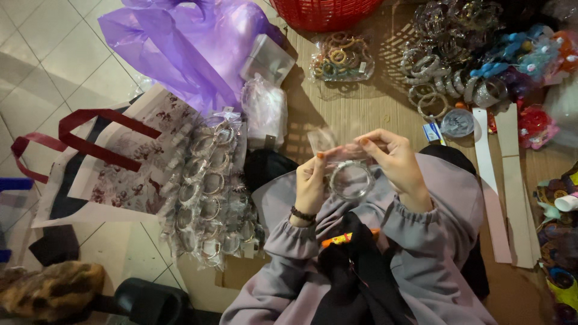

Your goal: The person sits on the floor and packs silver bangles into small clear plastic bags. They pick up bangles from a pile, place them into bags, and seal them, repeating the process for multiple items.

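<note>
Left of the hands lies a heap of bagged bangles [211,192] — beyond them, loose bangles [433,84]. Left hand [310,186] and right hand [394,161] pinch a clear packet [349,157]; its bangle [352,180] hangs between them.

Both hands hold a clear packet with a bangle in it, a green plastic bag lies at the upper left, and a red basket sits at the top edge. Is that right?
Not quite: the plastic bag at the upper left is purple, not green. The rest holds in the head view: the left hand and right hand both hold the clear packet with a bangle, and the red basket sits at the top edge.
</note>
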